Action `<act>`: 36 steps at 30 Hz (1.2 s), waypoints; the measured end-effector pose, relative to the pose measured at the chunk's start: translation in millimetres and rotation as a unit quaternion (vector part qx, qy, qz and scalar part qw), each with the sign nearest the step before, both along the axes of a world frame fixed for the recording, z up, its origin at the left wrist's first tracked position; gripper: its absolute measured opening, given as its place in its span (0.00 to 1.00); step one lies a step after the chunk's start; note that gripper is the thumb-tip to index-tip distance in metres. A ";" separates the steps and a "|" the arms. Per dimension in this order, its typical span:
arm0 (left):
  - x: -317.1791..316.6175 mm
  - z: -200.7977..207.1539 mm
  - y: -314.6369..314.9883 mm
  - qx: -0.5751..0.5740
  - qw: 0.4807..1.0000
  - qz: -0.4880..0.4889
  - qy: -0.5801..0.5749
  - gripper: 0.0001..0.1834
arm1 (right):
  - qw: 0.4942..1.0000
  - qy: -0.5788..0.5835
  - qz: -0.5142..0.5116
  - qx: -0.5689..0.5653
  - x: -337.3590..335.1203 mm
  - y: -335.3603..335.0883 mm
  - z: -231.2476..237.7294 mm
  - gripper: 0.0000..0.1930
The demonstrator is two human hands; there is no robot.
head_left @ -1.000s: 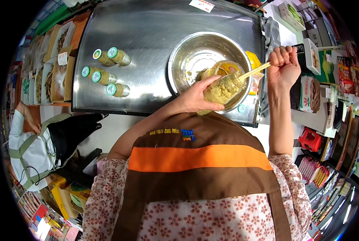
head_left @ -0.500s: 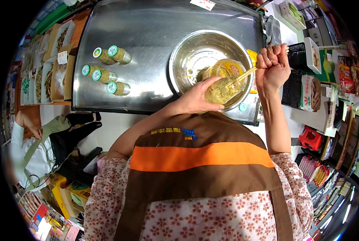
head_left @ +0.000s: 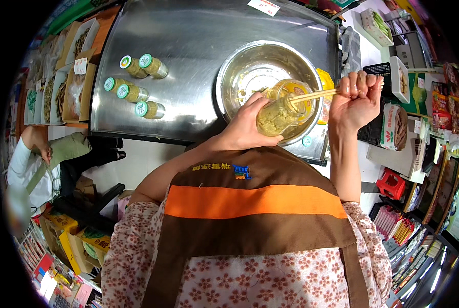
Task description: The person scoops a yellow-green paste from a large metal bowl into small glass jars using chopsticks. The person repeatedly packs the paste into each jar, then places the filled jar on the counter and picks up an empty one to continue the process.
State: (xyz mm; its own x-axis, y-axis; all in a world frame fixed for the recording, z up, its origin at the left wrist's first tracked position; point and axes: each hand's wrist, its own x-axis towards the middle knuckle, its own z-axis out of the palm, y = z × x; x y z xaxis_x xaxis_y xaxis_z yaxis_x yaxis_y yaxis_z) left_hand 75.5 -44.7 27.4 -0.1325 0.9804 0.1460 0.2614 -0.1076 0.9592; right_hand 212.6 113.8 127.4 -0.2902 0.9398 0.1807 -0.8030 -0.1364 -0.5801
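My left hand (head_left: pixel 247 123) is wrapped round a glass jar (head_left: pixel 274 119) filled with yellow-green chopped food, tilted over the near rim of a large steel bowl (head_left: pixel 229 59). In my right hand (head_left: pixel 356 100) is a pair of chopsticks (head_left: pixel 314 95), their tips at the jar's mouth. A bigger clear container (head_left: pixel 297 88) with a yellow label sits in the bowl behind the jar, partly hidden by it. A green-and-white lid (head_left: pixel 306 140) lies on the steel table beside the bowl.
Several filled jars (head_left: pixel 133 93) with green-and-white lids lie or stand on the steel table (head_left: pixel 188 77) to the left. A yellow packet (head_left: pixel 325 82) is right of the bowl. Boxes of dried goods (head_left: pixel 60 95) line the left. Another person (head_left: pixel 55 164) is at the lower left.
The chopsticks in my right hand have shifted right and up, their tips drawn back from inside the jar to its mouth. My left hand's grip on the jar has shifted slightly.
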 end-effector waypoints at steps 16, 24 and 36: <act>-8.6 12.2 -4.8 -0.033 0.989 -0.101 -0.104 0.38 | 0.970 -0.087 0.134 0.186 15.1 -48.5 74.1 0.20; -0.3 9.1 -4.8 -0.038 0.989 -0.112 -0.092 0.38 | 0.902 -0.193 0.122 0.367 4.6 -59.6 42.0 0.19; -0.2 13.7 -7.5 -0.013 0.991 -0.116 -0.069 0.37 | 0.918 -0.197 0.186 0.289 19.8 -65.4 55.2 0.13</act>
State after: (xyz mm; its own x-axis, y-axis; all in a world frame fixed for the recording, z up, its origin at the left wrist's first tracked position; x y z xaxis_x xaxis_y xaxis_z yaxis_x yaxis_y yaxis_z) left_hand 75.3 -52.2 41.1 0.0796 0.9900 0.1165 0.0989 -0.1241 0.9873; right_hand 232.4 48.4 182.6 -0.7209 0.5435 0.4300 -0.4754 0.0636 -0.8775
